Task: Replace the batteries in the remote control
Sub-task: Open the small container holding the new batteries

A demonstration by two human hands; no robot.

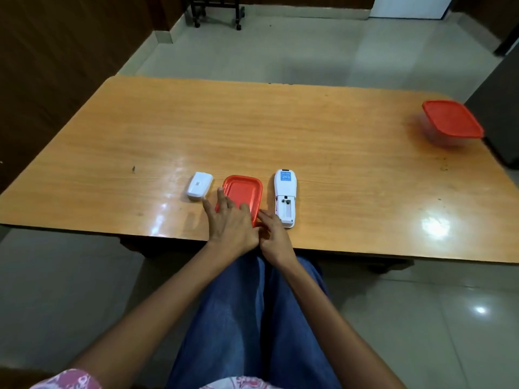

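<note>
A white remote control (285, 192) lies face down near the table's front edge, its battery bay uncovered and showing no batteries. Its white battery cover (199, 185) rests to the left. Between them sits a small box with a red lid (245, 190). My left hand (230, 223) lies flat on the lid's near left part, fingers spread. My right hand (273, 237) grips the box's near right corner, with its fingertips at the lid's edge. No batteries are visible.
The wooden table (252, 127) stretches wide ahead. A clear container with a red lid (452, 122) stands at the far right edge. My legs in blue jeans are under the front edge. A wheeled stand (219, 12) is on the floor beyond.
</note>
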